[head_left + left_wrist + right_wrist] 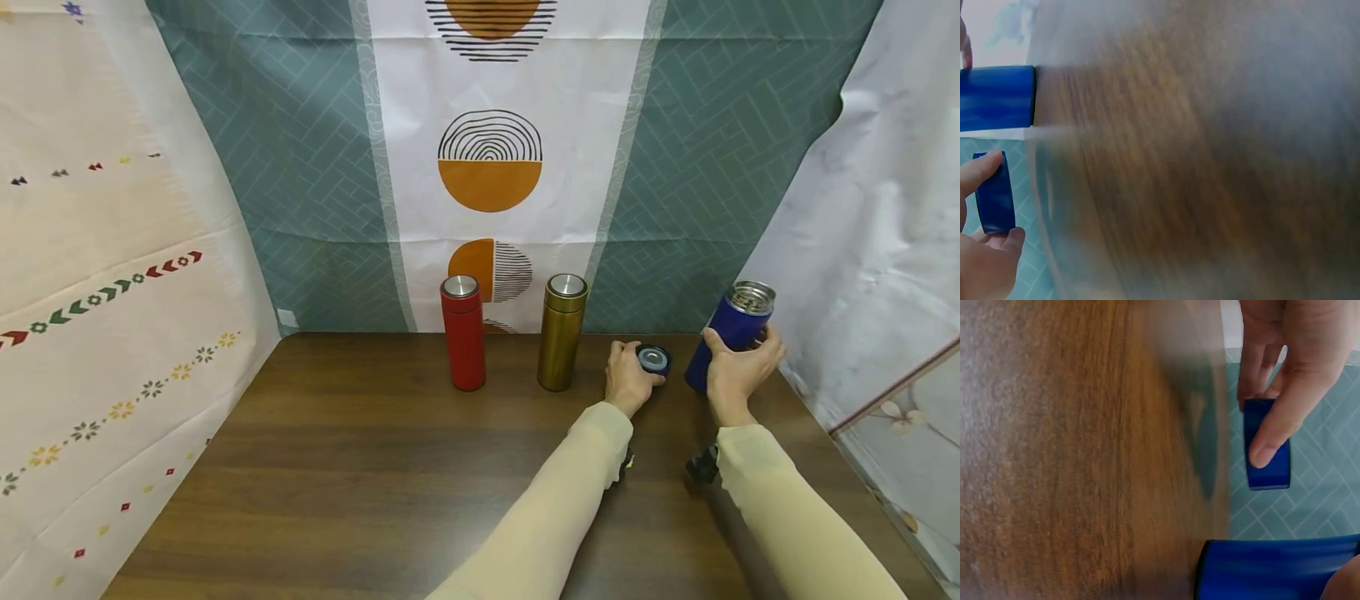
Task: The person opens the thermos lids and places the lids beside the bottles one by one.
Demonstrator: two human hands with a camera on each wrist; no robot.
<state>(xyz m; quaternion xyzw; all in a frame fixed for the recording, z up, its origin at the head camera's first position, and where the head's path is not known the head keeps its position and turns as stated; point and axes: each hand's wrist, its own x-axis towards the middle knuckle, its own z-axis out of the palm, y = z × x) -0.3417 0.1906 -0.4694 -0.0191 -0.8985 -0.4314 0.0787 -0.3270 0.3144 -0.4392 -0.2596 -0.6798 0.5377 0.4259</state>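
Note:
At the right of the head view, my right hand (738,375) grips the blue vacuum flask (724,333) around its body. The flask has no lid on, and its bare metal mouth faces up; whether its base touches the table I cannot tell. To its left, my left hand (628,375) pinches the round blue flask lid (654,360) by its side, apart from the flask. In the left wrist view the lid (995,197) is held up off the table between thumb and fingers. The right wrist view shows the lid (1269,475) above the flask (1266,569).
A red flask (465,342) and a gold flask (561,337) stand upright with lids on, left of my hands. They stand on a brown wooden table (337,467). A patterned teal and white curtain (315,167) hangs behind, with pale cloths at both sides.

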